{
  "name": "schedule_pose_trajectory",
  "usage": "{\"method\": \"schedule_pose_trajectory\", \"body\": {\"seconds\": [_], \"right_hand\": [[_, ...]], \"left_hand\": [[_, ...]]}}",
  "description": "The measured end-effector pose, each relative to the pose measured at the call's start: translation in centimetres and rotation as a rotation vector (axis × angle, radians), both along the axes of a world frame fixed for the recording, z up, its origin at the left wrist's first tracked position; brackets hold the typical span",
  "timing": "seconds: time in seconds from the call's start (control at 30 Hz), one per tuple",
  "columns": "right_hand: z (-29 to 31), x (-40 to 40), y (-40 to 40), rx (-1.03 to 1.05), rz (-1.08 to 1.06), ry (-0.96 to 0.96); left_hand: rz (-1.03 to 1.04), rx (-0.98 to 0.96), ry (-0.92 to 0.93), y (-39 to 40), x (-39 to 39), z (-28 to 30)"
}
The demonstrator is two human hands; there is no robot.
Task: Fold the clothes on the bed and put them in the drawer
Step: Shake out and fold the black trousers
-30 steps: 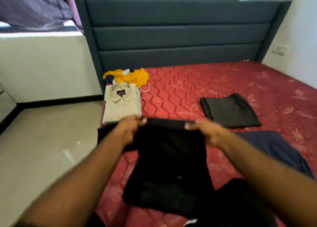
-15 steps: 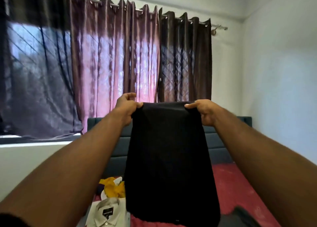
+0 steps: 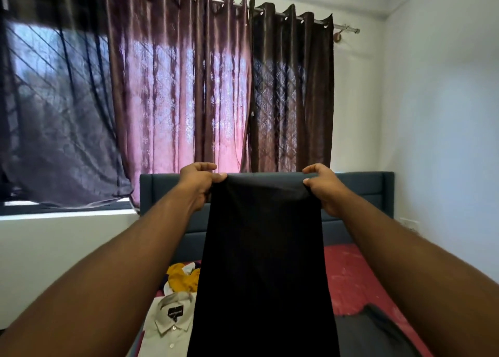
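Note:
A black garment (image 3: 264, 262) hangs straight down in front of me, held up by its top edge at the height of the headboard. My left hand (image 3: 198, 184) pinches the top left corner and my right hand (image 3: 322, 185) pinches the top right corner. Its lower end runs out of the bottom of the view. On the red bed (image 3: 351, 278) behind it lie a folded beige shirt (image 3: 168, 327), a crumpled yellow garment (image 3: 182, 275) and a folded dark grey garment (image 3: 375, 329). No drawer is in view.
The teal headboard (image 3: 361, 186) stands behind the bed. Purple curtains (image 3: 183, 86) cover the window on the back wall. A white wall (image 3: 445, 140) runs along the right side of the bed.
Both hands lifted the black garment from the bed into the air and my view tilted up. Since half a second ago the hands and view have dropped slightly.

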State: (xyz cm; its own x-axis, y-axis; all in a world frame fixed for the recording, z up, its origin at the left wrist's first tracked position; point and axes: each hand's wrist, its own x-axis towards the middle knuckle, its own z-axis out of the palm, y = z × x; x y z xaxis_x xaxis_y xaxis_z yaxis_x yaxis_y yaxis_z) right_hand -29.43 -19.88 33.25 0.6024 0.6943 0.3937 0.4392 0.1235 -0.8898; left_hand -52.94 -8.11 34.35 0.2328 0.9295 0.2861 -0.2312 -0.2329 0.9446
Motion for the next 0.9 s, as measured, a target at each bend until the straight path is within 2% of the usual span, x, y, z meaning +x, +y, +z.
{"method": "schedule_pose_trajectory", "body": {"seconds": [0.1,0.2,0.37,0.47,0.6,0.73,0.8,0.9], "right_hand": [[-2.4,0.2,0.8,-0.101,-0.025,-0.027],[-4.0,0.8,1.4,-0.117,-0.143,-0.106],[-3.9,0.9,1.5,-0.345,-0.209,-0.294],[-3.5,0.9,1.4,-0.389,-0.274,-0.396],[-3.9,0.9,1.2,-0.363,-0.315,-0.32],[-4.6,0.4,-0.8,-0.291,-0.329,-0.256],[-4.9,0.4,-1.6,-0.151,-0.228,-0.198],[-4.6,0.1,-3.3,-0.05,0.082,-0.019]], "left_hand": [[0.075,0.009,0.057,-0.2,0.3,-1.8],[0.112,0.022,0.121,-0.8,0.4,-3.0],[0.079,0.07,0.329,-1.8,0.2,-3.1],[0.072,0.13,0.442,-1.2,-0.4,-2.9],[0.075,0.169,0.694,-1.2,-1.5,-2.6],[-0.075,0.246,0.852,-2.2,-2.0,-3.7],[-0.025,0.344,0.858,-2.4,-1.5,-4.8],[0.154,0.464,0.846,-1.7,-0.7,-5.6]]}}
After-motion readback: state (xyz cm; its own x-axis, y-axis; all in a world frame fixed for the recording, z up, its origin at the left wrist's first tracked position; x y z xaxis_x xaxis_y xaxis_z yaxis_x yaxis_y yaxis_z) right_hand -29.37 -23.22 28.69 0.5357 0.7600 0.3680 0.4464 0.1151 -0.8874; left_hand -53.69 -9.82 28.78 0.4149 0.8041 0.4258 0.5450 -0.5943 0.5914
